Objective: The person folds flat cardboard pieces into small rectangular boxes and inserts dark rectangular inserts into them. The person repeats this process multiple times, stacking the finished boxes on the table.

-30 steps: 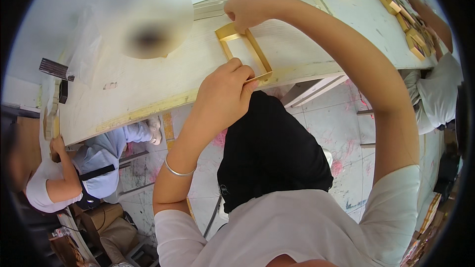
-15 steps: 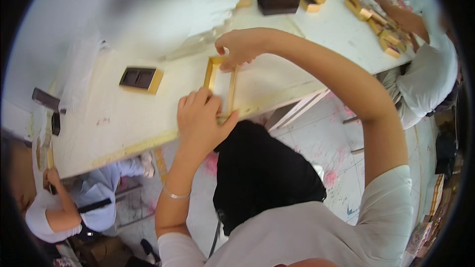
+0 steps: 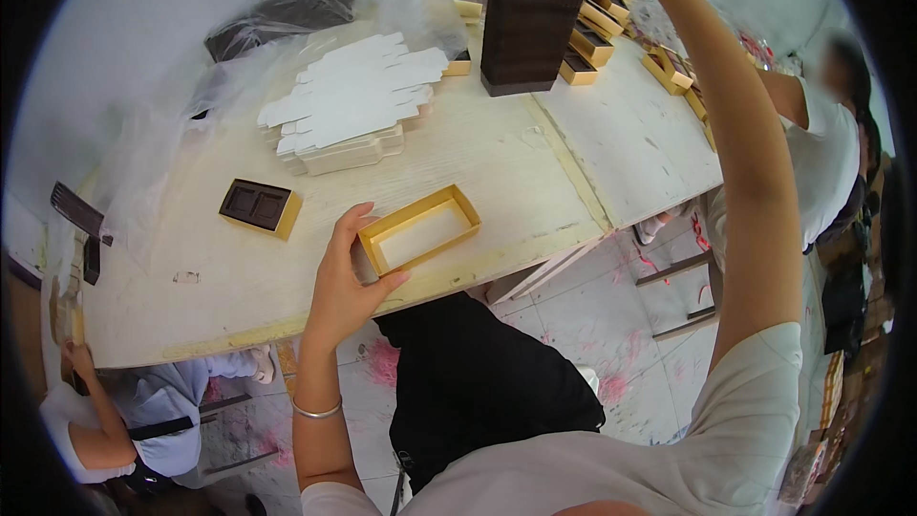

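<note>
My left hand (image 3: 346,285) grips the left end of an open, empty gold cardboard box (image 3: 420,229) that lies flat on the pale wooden table (image 3: 516,172), near its front edge. My right arm (image 3: 755,162) stretches up and away over the table's right side, toward a tall dark ribbed stack (image 3: 530,14). The right hand itself is cut off at the top rim of the picture.
A gold box holding a dark two-cell insert (image 3: 260,207) lies left of my hand. Behind it sit a stack of flat white cartons (image 3: 353,100), clear plastic sheeting (image 3: 287,14) and several gold boxes (image 3: 592,38). One person (image 3: 821,143) works at the right, another (image 3: 105,411) at the lower left.
My right hand has let go of the gold box and reached far up toward the dark stack. My left hand stays on the box, which now lies turned sideways.
</note>
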Available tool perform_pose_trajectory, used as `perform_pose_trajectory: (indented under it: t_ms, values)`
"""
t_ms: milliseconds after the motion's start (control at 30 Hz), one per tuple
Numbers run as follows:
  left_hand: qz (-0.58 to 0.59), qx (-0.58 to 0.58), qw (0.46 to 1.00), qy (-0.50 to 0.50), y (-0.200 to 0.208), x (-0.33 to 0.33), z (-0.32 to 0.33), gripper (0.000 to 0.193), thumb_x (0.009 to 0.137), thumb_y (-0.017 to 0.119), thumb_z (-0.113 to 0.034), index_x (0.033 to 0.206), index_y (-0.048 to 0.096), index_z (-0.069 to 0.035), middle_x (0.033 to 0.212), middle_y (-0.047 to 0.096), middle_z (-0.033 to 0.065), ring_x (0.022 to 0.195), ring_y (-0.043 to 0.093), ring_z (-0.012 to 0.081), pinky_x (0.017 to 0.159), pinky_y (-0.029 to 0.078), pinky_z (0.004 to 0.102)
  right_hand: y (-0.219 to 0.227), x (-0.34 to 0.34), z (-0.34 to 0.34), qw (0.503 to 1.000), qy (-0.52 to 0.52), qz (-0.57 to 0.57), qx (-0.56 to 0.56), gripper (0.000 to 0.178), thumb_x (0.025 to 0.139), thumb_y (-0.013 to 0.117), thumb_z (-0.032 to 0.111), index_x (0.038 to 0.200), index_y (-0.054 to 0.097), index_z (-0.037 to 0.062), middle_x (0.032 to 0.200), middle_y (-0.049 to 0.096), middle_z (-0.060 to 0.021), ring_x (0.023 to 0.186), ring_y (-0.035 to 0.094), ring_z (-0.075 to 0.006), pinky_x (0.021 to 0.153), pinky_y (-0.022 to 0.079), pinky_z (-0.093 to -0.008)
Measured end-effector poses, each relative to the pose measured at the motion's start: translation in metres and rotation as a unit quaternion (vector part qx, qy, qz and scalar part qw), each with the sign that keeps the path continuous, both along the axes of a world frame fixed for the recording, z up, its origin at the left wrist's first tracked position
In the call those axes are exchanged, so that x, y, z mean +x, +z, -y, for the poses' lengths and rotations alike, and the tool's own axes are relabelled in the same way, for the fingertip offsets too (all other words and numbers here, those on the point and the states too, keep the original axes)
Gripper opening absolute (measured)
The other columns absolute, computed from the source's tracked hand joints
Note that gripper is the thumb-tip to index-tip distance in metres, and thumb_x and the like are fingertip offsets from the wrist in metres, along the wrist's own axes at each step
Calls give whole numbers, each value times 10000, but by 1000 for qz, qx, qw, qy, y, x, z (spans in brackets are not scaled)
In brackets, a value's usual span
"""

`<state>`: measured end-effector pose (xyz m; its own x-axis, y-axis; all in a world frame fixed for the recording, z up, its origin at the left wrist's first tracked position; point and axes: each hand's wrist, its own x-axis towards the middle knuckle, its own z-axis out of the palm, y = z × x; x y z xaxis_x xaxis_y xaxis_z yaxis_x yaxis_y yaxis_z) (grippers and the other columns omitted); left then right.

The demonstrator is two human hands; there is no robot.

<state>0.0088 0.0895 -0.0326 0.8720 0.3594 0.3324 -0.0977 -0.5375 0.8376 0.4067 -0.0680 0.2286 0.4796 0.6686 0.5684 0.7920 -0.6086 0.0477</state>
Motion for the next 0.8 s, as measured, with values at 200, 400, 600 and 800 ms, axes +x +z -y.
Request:
perform_pose_trajectory:
  t_ms: [200,400,600,800]
  values:
    - [-2,49,999,5,-4,-4,-5,773,686,802,-165,1350,416,-71,1220,558,155,1158,522,305,992,408,381,14,16,0,989,87,34,112,285,806,691,144,1051,655,4,1048,650,-153,999,591,-306,871,459,-400]
    - [11,32,999,-10,-5,-3,-5,798,670,800,-150,1362,405,-91,1268,537,144,1183,513,302,1013,402,388,-13,-110,7,824,424,-321,193,402,805,578,191,1139,468,-3,951,603,-142,792,637,-199,636,551,-306]
    - [-38,-12,999,-9,7,-8,0,862,671,816,-137,1403,360,-114,1259,527,140,1202,484,272,1051,345,384,-129,-184,-5,767,358,-515,-136,529,769,677,331,1225,575,84,1007,573,-46,870,547,-127,774,451,-269]
    - [-21,19,999,-20,3,-5,-2,860,662,824,-154,1396,378,-116,1246,567,119,1189,501,248,1049,349,373,-162,-206,-27,836,302,-351,-294,297,933,570,234,1155,644,50,910,509,-77,806,522,-211,766,447,-334]
